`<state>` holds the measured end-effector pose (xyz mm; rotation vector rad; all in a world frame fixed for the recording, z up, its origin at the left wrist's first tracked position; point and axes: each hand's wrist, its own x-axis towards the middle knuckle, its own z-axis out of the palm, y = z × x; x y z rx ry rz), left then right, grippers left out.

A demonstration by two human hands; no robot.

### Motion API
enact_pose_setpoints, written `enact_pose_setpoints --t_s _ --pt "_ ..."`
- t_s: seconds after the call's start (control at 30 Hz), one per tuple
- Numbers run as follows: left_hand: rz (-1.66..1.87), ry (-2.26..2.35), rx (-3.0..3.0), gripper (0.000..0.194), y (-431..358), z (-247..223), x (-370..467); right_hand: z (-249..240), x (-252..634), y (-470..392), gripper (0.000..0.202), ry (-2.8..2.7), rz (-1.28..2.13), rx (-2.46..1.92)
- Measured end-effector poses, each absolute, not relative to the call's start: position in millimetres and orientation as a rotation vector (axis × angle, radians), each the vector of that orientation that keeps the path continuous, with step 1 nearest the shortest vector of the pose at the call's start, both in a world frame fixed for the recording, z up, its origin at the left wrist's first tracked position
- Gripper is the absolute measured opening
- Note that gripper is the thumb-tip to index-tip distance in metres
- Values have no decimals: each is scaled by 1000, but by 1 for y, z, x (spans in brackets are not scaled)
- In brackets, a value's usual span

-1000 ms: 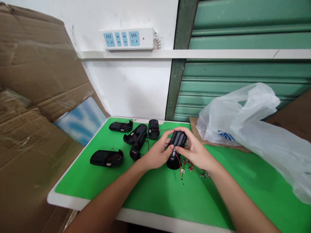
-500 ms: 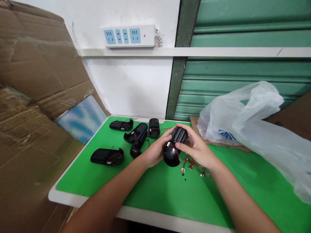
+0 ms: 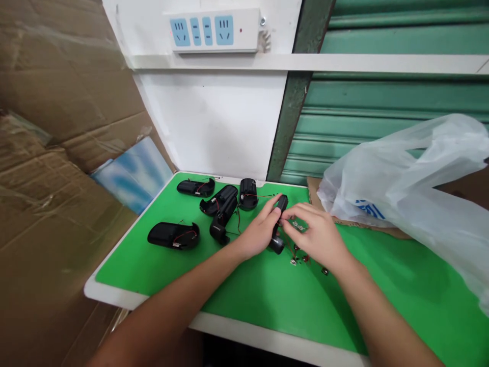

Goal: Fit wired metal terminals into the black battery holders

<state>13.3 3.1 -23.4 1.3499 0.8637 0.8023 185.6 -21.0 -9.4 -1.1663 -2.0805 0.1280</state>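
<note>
Black housings (image 3: 166, 234) left, plastic bag (image 3: 412, 173) right; wired parts (image 3: 305, 259) near right hand (image 3: 319, 237), its hold unclear; left hand (image 3: 259, 234) grips casing (image 3: 282, 202), now turned edge-on

White-edged table (image 3: 114, 294) carries smooth green mat (image 3: 244, 295). Five black, elongated plastic housings (image 3: 160, 234) lie at left and centre; two touch. Small, red-wired metallic parts (image 3: 324, 271) lie right of centre. Brown cardboard sheet (image 3: 314, 192) sits right rear, under translucent white plastic bag (image 3: 362, 178).

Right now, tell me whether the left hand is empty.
No, the left hand is holding a black casing between its thumb and fingers, above the green table surface.
</note>
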Motion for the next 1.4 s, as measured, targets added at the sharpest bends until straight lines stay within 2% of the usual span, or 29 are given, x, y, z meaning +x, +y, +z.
enact_pose_setpoints --t_s 0.27,0.5,0.67,1.03,1.27,1.4 --pt "927 887 1519 64 3 -33 16 -17 186 -22 10 -2216 -241 -1285" --pt "974 830 1225 57 4 -32 20 -22 178 -20 11 -2059 15 -1187" --pt "930 763 885 58 5 -32 23 -23 176 -18 10 -1961 68 -1145" --pt "996 819 1190 57 3 -28 16 -26 175 -20 9 -1923 37 -1108" --pt "915 753 1009 64 10 -36 18 -25 174 -19 9 -1855 178 -1154" --pt "931 721 862 59 11 -37 22 -26 172 -20 9 -1866 118 -1121"
